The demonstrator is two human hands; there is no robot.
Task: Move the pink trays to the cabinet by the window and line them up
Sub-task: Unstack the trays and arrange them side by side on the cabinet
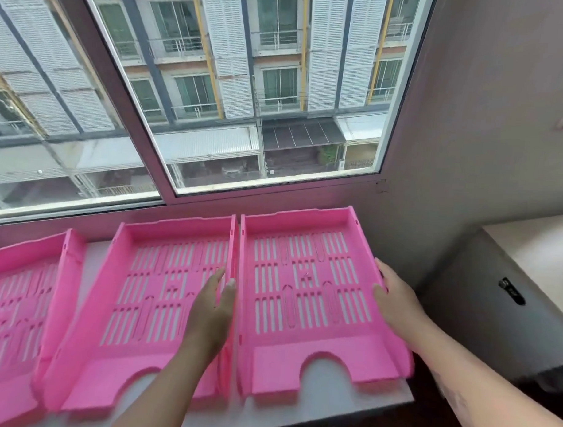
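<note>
Three pink slotted trays lie side by side on the white cabinet top (328, 397) under the window. The right tray (310, 355) sits at the cabinet's right end. My left hand (214, 307) grips its left wall, thumb inside that tray and fingers over the middle tray (116, 351). My right hand (395, 300) presses flat against its right wall. The middle tray touches the right one along their shared walls. The left tray (12, 299) is cut off by the frame's edge and stands a little apart from the middle one.
The window sill (274, 194) runs right behind the trays. A grey wall (467, 156) closes the corner at right. Beyond the cabinet's right edge stands a lower white-topped unit (533, 263) with a dark latch on its side.
</note>
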